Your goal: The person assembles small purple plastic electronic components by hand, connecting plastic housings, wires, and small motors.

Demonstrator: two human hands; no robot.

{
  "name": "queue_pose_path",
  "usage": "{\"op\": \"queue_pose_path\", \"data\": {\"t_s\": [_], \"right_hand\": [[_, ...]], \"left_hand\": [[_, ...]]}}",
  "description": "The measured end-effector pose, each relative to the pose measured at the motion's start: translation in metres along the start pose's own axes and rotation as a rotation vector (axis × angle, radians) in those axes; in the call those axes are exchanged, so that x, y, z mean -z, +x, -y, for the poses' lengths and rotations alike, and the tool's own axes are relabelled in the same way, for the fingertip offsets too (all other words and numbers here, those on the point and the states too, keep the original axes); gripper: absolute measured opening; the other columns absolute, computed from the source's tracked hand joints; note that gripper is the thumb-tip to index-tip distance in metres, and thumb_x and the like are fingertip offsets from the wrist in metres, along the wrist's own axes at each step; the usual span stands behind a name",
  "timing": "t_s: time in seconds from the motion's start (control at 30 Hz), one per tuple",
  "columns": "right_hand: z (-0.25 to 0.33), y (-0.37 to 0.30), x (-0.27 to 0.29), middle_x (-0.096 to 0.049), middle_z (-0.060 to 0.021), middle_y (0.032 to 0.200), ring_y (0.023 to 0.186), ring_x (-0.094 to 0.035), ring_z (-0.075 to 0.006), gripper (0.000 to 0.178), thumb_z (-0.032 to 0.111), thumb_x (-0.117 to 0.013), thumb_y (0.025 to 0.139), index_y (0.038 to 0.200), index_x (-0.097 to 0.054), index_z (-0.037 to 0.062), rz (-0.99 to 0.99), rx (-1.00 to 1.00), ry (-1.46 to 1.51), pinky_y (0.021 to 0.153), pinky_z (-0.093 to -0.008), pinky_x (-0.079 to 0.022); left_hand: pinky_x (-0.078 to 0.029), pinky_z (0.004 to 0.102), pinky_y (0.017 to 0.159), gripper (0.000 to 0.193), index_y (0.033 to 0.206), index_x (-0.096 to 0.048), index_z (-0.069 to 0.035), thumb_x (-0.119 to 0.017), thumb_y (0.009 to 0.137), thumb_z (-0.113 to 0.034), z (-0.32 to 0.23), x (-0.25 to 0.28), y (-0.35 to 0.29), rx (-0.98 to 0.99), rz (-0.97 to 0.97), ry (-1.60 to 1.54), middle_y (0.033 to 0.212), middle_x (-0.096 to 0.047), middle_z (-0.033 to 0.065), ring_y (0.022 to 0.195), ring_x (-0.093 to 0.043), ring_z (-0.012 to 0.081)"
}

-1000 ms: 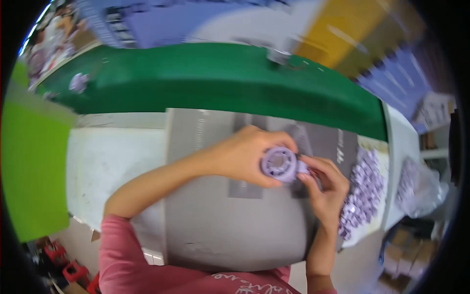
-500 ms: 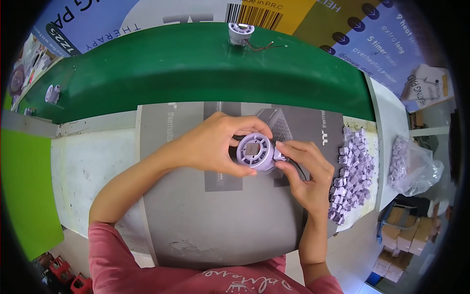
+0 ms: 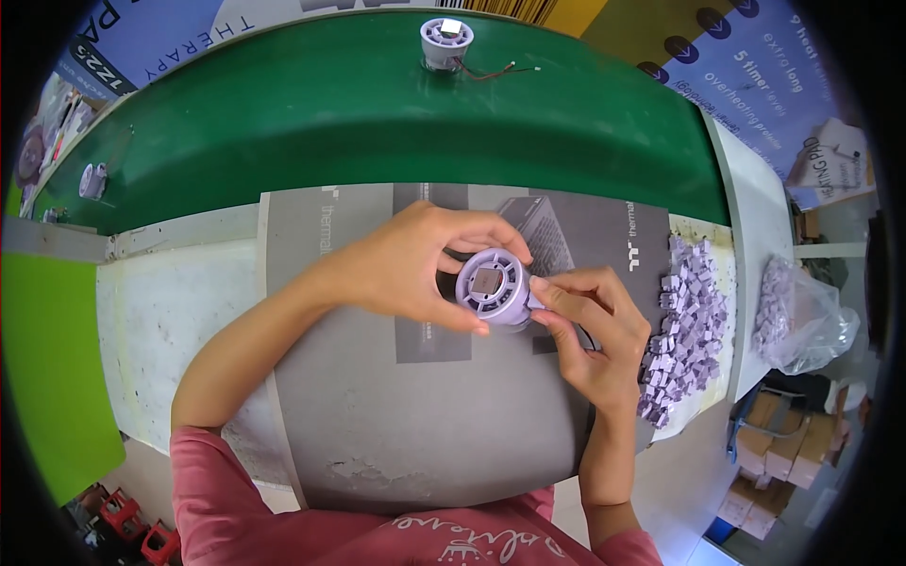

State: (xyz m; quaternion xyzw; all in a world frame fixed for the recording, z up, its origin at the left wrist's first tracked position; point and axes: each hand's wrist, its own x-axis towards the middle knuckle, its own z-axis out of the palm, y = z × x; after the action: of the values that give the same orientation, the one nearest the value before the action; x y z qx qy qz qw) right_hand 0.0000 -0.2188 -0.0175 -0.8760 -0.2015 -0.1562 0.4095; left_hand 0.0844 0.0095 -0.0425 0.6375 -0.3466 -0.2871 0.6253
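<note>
A round lilac fan housing (image 3: pixel 492 281) with a slotted face and a square metal-grey centre is held over the grey mat. My left hand (image 3: pixel 415 259) curls around its left side, thumb below and fingers above. My right hand (image 3: pixel 599 325) pinches a small lilac piece (image 3: pixel 535 300) against the housing's right side, thumb and forefinger together. Most of that piece is hidden by the fingertips. A thin dark wire (image 3: pixel 587 338) runs down beside my right fingers.
Small lilac clips (image 3: pixel 687 325) are heaped right of the printed grey mat (image 3: pixel 425 415); a clear plastic bag (image 3: pixel 802 321) holds more. Beyond the mat runs a green conveyor belt (image 3: pixel 311 132), carrying a similar fan unit (image 3: pixel 445 45) with wires and another (image 3: pixel 92 180) at far left.
My right fingertips have closed in on the housing's side, so less of the small lilac piece shows. My left hand keeps its hold. The whole view has shifted slightly.
</note>
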Motion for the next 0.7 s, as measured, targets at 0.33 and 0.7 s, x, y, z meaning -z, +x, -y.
{"op": "queue_pose_path", "data": {"t_s": [0.33, 0.7], "right_hand": [[0.004, 0.008, -0.001, -0.066, -0.0056, 0.089, 0.073, -0.061, -0.0197, 0.040, -0.009, -0.078, 0.065, 0.101, -0.077, 0.0082, 0.013, 0.136, -0.167, 0.060, -0.0296, -0.052], [0.001, 0.004, 0.005, -0.069, -0.0107, 0.094, 0.082, -0.067, -0.0259, 0.032, -0.002, -0.078, 0.073, 0.104, -0.076, 0.0068, 0.058, 0.039, -0.125, 0.076, -0.0335, -0.057]], "left_hand": [[-0.055, 0.0421, 0.100, 0.067, 0.126, -0.059, 0.000, -0.088, 0.065, -0.004, 0.003, 0.001, 0.000, -0.021, -0.013, 0.009, 0.127, -0.063, 0.0117, 0.117, -0.062, 0.0235], [-0.056, 0.0435, 0.097, 0.061, 0.124, -0.062, -0.004, -0.085, 0.068, -0.009, -0.009, -0.008, 0.000, -0.012, -0.072, 0.125, 0.120, -0.067, 0.0101, 0.110, -0.066, 0.0234]]}}
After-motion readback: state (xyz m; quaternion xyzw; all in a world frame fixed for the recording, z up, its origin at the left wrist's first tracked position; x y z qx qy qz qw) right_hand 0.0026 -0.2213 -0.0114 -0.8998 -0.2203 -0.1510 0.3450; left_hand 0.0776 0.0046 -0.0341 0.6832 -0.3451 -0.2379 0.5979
